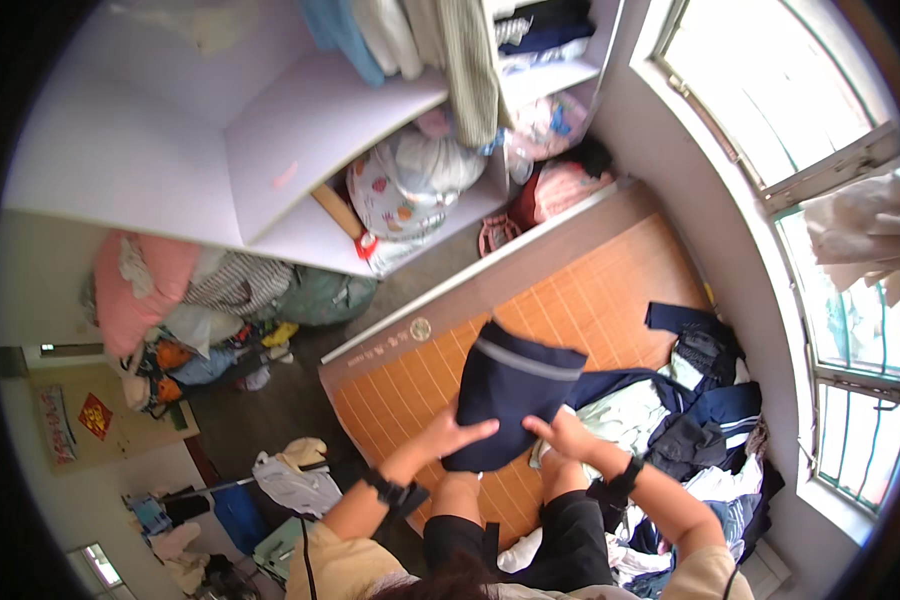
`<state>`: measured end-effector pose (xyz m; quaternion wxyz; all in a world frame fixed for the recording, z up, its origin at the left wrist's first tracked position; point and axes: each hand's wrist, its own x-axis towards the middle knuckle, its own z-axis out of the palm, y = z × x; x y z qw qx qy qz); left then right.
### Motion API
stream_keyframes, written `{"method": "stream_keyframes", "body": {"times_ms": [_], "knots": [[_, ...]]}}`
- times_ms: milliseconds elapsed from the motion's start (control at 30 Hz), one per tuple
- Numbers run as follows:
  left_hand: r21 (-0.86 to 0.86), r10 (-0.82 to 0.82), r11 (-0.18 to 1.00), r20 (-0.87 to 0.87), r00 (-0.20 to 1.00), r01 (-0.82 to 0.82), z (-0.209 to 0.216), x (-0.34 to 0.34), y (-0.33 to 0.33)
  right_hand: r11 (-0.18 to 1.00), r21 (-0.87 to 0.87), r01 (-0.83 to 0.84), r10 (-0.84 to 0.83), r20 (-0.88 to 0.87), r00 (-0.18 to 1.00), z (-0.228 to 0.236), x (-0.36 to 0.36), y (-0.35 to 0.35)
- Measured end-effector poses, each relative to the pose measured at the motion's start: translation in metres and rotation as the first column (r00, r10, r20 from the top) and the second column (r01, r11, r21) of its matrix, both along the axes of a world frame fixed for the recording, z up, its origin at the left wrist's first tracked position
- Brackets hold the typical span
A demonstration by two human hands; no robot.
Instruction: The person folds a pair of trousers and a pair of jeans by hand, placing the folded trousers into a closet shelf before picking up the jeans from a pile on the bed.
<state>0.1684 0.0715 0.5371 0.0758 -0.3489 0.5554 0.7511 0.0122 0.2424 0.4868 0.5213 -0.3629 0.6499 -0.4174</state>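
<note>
In front of me, above the orange slatted mat (410,400), I hold up a folded navy garment (518,385) with a pale stripe near its far end. My left hand (454,434) grips its near left side, thumb lying on top and fingers behind it. At the right side my right hand (562,436) grips it the same way, with its fingers mostly hidden. Just past my right hand spreads a heap of loose clothes, with a pale green garment (625,415) and a black one (685,445) among them. Whether the folded cloth is trousers or a top cannot be told.
Beyond the mat stands an open white wardrobe (240,250) with hanging clothes and stuffed bags. More clothing and a pink bundle (145,285) are piled at the far left. A barred window (850,280) lines the right wall. My bare knees are close beneath the garment.
</note>
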Motion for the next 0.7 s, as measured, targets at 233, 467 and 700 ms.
{"method": "stream_keyframes", "body": {"times_ms": [233,467,700], "knots": [[-0.156,-0.074,0.984,0.091,0.993,0.087,0.206,-0.003,0.040,0.984,-0.142,-0.108,0.087,-0.147,0.985,0.206,-0.017,0.033],[-0.262,0.051,0.965,0.111,0.993,-0.021,0.313,-0.038,0.044,0.865,-0.476,-0.160,-0.051,-0.399,0.916,0.320,-0.074,0.015],[-0.243,0.348,0.903,-0.071,0.935,-0.354,0.353,-0.067,0.031,0.846,-0.363,-0.390,0.064,-0.656,0.752,0.337,-0.113,-0.054]]}}
